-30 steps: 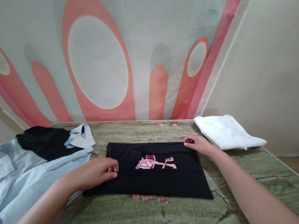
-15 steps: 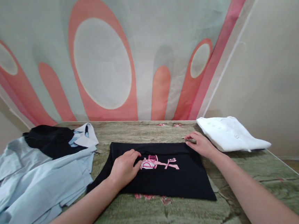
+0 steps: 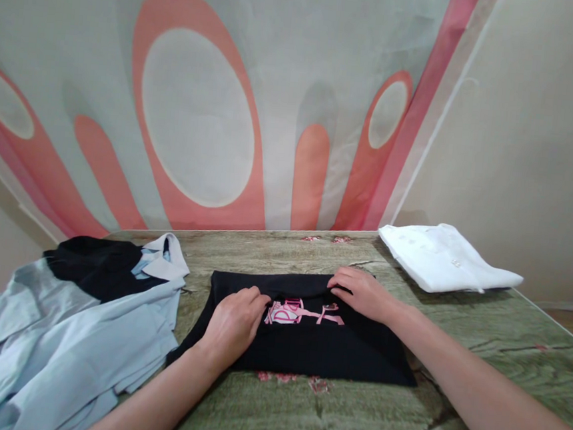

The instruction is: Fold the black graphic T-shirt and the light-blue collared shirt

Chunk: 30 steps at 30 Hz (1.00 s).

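Note:
A black T-shirt (image 3: 304, 354) with a pink and white printed figure and lettering lies folded on the table in front of me. Its far edge is turned over toward me in a strip. My left hand (image 3: 237, 321) pinches the cloth at the left end of the print, thumb and fingers together. On the far right part of the shirt, my right hand (image 3: 362, 293) has its fingers curled onto the edge of the turned strip, gripping it near the top of the print. The fingertips of both hands are partly hidden in the black cloth.
A folded white garment (image 3: 448, 259) lies at the table's back right. On the left is a loose heap of light blue clothes (image 3: 100, 339), with a black garment (image 3: 96, 262) and a white collar (image 3: 175, 259). The wood-patterned table (image 3: 349, 421) meets a patterned wall behind.
My right hand has moved left, from the shirt's far right corner onto the turned strip, and closed on the cloth. My left hand has barely shifted and its fingers have drawn together.

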### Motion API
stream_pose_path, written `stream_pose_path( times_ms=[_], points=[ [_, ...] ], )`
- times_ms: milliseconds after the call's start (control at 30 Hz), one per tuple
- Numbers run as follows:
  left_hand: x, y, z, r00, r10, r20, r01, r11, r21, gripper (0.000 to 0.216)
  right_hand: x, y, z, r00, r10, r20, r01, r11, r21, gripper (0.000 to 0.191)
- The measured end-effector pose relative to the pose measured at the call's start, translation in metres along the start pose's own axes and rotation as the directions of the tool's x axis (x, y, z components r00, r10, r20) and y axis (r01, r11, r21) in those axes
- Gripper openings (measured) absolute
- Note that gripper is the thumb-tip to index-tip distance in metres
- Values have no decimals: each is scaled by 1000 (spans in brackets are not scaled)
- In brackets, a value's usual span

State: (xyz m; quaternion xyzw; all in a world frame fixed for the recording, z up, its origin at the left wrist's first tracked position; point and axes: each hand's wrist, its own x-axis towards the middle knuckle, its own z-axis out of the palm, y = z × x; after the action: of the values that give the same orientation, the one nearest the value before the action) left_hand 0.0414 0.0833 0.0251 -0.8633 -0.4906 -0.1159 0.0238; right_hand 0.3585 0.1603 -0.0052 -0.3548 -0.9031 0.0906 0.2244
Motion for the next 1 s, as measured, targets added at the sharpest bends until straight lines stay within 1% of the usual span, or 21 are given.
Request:
stream_pose_path(
  times_ms=[100,167,233,300,367,500,600,667,767,867,1000],
  points=[
    [0,-1,0,997,-32,68,41,989,-142,26,-1,0,-5,999,15,49,-16,1000,25,17],
    [1,-5,1,994,-73,82,92,961,-260,26,-3,2,-7,996,49,78,-53,997,49,19],
    [2,-9,2,991,-129,42,135,929,-345,28,-4,5,-10,991,100,85,-106,992,63,22],
    [4,-11,4,986,-166,-20,146,913,-382,28,-5,6,-12,986,140,88,-146,987,69,19],
    [5,-11,6,986,-155,-62,120,917,-379,26,-5,6,-15,984,147,99,-155,986,70,16],
    [6,-3,13,996,-76,-47,61,961,-269,32,-5,2,-19,980,142,142,-149,988,45,14],
    [7,0,17,995,-90,-37,80,974,-210,26,-9,6,-23,962,191,197,-196,980,8,27],
    [8,-2,18,992,-115,-47,101,968,-229,21,-13,12,-25,945,231,234,-228,973,-39,32],
    [9,-5,17,986,-142,-84,111,948,-299,19,-17,21,-28,931,273,244,-254,961,-107,31],
    [8,-7,16,980,-159,-120,108,930,-351,18,-17,25,-30,934,277,225,-256,959,-118,28],
    [7,-8,17,967,-205,-152,136,919,-370,18,-15,24,-34,944,277,177,-260,959,-116,24]
  ],
)
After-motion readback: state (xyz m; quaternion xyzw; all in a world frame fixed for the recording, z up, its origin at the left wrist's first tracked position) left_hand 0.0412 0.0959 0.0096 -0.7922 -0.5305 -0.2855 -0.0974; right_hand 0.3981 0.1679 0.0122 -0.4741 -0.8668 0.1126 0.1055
